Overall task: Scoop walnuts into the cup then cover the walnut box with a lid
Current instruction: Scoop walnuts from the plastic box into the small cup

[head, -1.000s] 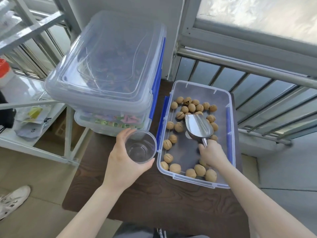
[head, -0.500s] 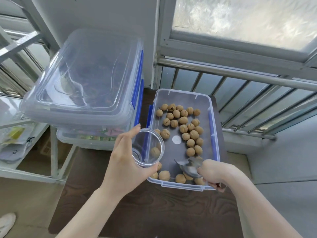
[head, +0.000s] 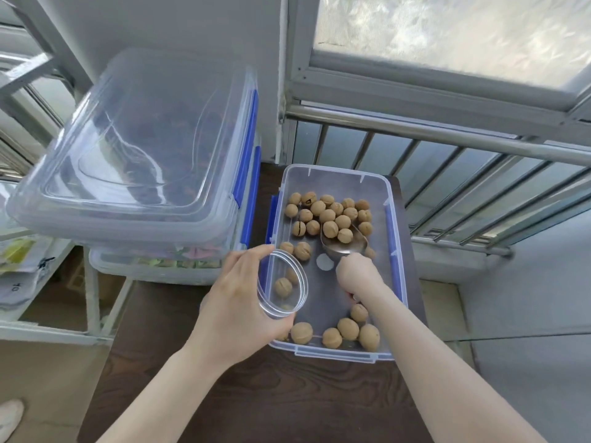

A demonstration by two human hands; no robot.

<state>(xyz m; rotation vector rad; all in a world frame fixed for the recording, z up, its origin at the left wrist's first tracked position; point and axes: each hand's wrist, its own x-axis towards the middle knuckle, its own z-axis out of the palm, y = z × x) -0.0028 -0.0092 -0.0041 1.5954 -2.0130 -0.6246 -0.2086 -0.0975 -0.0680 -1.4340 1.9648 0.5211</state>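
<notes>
An open clear walnut box (head: 396, 302) with blue clips stands on the dark wooden table (head: 262, 394). Several walnuts (head: 326, 215) lie at its far end and more along its near edge. My right hand (head: 358, 274) grips the handle of a metal scoop (head: 348, 246), which lies in the box with two walnuts in its bowl. My left hand (head: 240, 302) holds a clear plastic cup (head: 283, 282) tilted over the box's left wall. Through the cup I see walnuts; I cannot tell whether any lie inside it.
Two stacked clear lidded boxes (head: 144, 148) with blue clips stand to the left of the walnut box. A window and a metal railing (head: 447, 135) run behind. A white shelf frame (head: 48, 330) stands at the left, and a shoe (head: 9, 417) shows on the floor.
My right hand has pushed the scoop from the box's near edge forward into the far pile, and two walnuts now sit in it. The cup stays tilted over the left wall.
</notes>
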